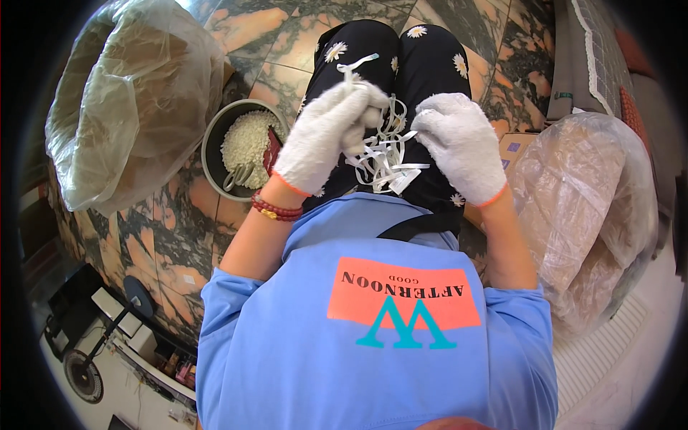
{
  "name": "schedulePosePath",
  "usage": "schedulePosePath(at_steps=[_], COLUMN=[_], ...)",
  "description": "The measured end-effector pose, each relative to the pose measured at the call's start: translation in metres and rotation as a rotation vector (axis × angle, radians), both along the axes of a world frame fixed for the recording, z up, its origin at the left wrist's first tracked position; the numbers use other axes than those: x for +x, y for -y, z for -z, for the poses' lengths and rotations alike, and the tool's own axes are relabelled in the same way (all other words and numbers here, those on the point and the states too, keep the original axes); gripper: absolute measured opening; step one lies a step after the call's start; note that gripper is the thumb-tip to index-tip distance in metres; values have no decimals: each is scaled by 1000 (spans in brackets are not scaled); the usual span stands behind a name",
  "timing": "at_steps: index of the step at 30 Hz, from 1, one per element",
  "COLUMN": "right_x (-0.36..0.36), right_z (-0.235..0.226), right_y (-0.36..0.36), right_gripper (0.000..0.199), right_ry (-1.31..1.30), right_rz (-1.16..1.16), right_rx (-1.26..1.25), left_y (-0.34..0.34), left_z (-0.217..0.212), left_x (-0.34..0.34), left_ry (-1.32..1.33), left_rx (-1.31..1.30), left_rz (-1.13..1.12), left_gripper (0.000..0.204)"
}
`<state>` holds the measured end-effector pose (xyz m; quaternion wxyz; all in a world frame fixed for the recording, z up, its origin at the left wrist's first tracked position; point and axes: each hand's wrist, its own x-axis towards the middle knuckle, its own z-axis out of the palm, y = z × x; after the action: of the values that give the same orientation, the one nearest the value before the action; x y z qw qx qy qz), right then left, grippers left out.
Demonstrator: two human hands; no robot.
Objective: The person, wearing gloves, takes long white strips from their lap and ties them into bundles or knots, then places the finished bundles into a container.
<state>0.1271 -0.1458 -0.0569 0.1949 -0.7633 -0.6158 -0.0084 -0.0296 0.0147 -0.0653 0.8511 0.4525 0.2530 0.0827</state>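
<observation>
Both my hands wear white knit gloves with orange cuffs. My left hand (335, 130) is closed in a pinch above my lap, and a narrow white ribbon strip (355, 66) sticks up past its fingers. A loose tangle of white ribbon strips (390, 162) lies on my dark, daisy-printed trousers between the hands. To the right of it, my right hand (462, 143) has its fingers curled together. The end of one strip meets its fingertips and seems pinched there; the fingers partly hide it.
At left on the marbled tile floor stands a round metal pot (208, 159) of white pellets (247, 143), holding a dark red piece (271, 149) and metal loops (239, 175). Large clear plastic bags flank me, left (136, 107) and right (573, 208). A grey sofa (588, 93) is far right.
</observation>
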Motion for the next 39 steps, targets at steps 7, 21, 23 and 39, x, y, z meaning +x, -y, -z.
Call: schedulePosePath(at_steps=[7, 21, 23, 39], right_x=[7, -17, -11, 26], right_z=[-48, -42, -44, -66], right_y=[-4, -4, 7, 59], right_gripper=[9, 73, 36, 44], right_ry=[-644, -971, -979, -2144], right_rz=[375, -311, -251, 66], right_rx=[358, -75, -297, 898], left_y=[8, 2, 0, 17], left_z=[-13, -55, -60, -46], left_x=[4, -15, -16, -47], left_ry=[-6, -60, -106, 19], left_rx=[546, 555, 597, 314], left_rz=[506, 665, 655, 1017], left_gripper=[24, 16, 17, 33])
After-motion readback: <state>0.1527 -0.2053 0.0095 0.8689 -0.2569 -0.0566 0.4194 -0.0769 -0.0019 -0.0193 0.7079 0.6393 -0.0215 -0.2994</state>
